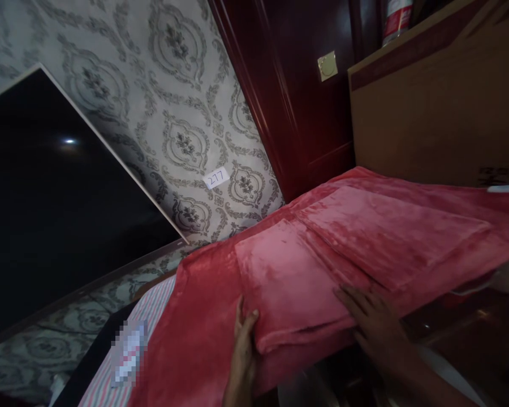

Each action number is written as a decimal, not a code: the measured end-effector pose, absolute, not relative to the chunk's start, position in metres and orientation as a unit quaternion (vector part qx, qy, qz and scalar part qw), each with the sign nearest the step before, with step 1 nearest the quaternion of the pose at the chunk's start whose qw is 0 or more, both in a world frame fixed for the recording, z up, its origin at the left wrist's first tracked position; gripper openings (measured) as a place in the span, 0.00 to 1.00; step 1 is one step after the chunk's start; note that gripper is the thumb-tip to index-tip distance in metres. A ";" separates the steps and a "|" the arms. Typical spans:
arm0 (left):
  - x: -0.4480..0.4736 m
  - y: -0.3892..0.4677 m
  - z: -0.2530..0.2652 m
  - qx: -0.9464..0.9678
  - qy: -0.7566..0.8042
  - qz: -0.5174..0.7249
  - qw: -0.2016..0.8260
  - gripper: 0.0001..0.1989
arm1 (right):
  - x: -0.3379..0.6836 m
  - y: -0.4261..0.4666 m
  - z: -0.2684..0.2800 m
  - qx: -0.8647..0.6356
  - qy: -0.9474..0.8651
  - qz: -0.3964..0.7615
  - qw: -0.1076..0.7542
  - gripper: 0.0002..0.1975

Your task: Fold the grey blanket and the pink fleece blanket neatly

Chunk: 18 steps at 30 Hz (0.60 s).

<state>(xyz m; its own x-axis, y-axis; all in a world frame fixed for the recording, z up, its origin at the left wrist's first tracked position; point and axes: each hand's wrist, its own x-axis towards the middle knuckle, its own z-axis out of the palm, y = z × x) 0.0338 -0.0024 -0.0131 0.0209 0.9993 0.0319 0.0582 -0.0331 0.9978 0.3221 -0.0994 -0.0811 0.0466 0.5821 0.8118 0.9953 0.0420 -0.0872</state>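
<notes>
The folded, rectangular pink plush fabric point(294, 280) lay on a spread red plush cloth point(199, 308). The left hand point(244, 350) stood at its left edge, thumb apart from forefinger; the right hand point(375, 322) rested at its near right corner, fingers extended, close together. Light, even pressure from both sides seemed best for squaring the layers without rucking them

A home: patterned wallpaper point(186, 116), television point(68, 198)

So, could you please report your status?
Left hand at left edge of folded pink plush cloth; right hand on its near-right corner. Cloth lying on red plush cover. Second folded pink plush piece alongside; nothing visibly blocking hands.
</notes>
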 end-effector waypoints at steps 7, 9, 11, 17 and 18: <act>0.029 0.029 -0.026 0.367 0.540 0.489 0.579 0.42 | 0.324 -0.098 -0.084 -0.626 -0.627 -0.284 0.366 0.42; 0.037 0.048 -0.016 0.346 0.528 0.495 0.598 0.49 | 0.323 -0.097 -0.086 -0.636 -0.620 -0.273 0.370 0.41; 0.045 0.066 -0.006 0.357 0.521 0.489 0.602 0.53 | 0.323 -0.095 -0.088 -0.637 -0.618 -0.268 0.375 0.41; 0.067 0.110 0.036 0.456 0.477 0.469 0.587 0.54 | 0.330 -0.088 -0.092 -0.622 -0.618 -0.238 0.418 0.36; 0.074 0.118 0.048 0.478 0.472 0.472 0.571 0.54 | 0.332 -0.087 -0.091 -0.617 -0.615 -0.228 0.435 0.35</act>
